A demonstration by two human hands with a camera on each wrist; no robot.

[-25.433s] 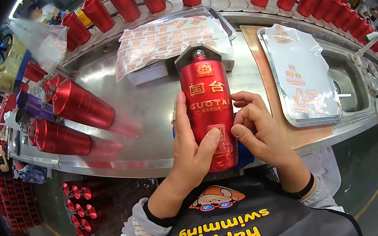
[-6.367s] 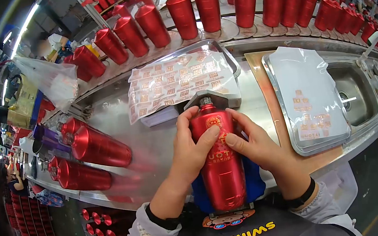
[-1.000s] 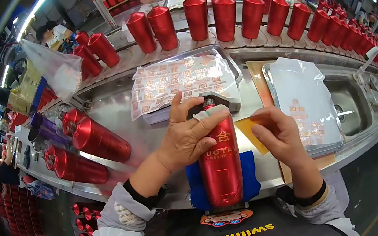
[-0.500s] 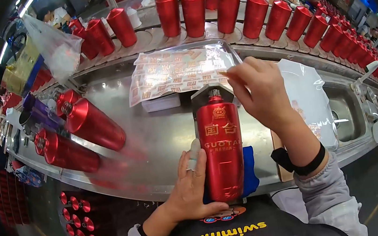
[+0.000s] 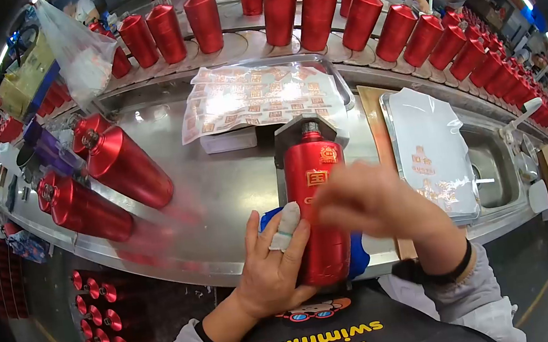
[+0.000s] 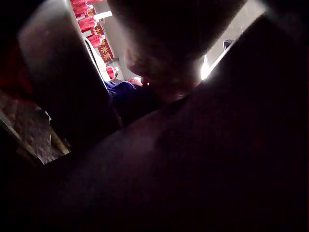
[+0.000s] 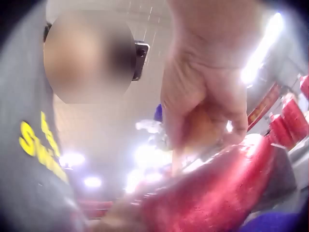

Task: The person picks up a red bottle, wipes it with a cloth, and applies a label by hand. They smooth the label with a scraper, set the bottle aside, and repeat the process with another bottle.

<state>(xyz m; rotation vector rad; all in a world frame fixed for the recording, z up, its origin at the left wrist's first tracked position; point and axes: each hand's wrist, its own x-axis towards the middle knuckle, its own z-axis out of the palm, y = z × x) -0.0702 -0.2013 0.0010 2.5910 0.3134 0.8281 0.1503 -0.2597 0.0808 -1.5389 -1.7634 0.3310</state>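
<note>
A red metallic bottle [image 5: 317,162] with gold characters lies on a blue cloth [image 5: 361,259] at the table's front edge, its neck in a grey metal bracket [image 5: 288,133]. My left hand [image 5: 272,267] lies along the bottle's lower left side with straight fingers, one fingertip bandaged, the thumb at its base. My right hand [image 5: 374,206] is blurred with motion just above the bottle's middle. In the right wrist view this right hand [image 7: 207,96] hovers over the bottle [image 7: 217,193], with a small orange-gold label [image 7: 200,128] pinched between thumb and fingers. The left wrist view is almost black.
A tray holds a sheet of gold-red labels [image 5: 258,98] behind the bracket. A second tray [image 5: 396,98] with a white backing sheet lies right, beside a steel sink [image 5: 492,168]. Two red bottles [image 5: 123,165] lie left. Several upright red bottles [image 5: 281,9] line the conveyor behind.
My right hand has come back from the label sheet down to the bottle's middle. My left hand has slid slightly up the bottle's side. The bottle stays in the bracket.
</note>
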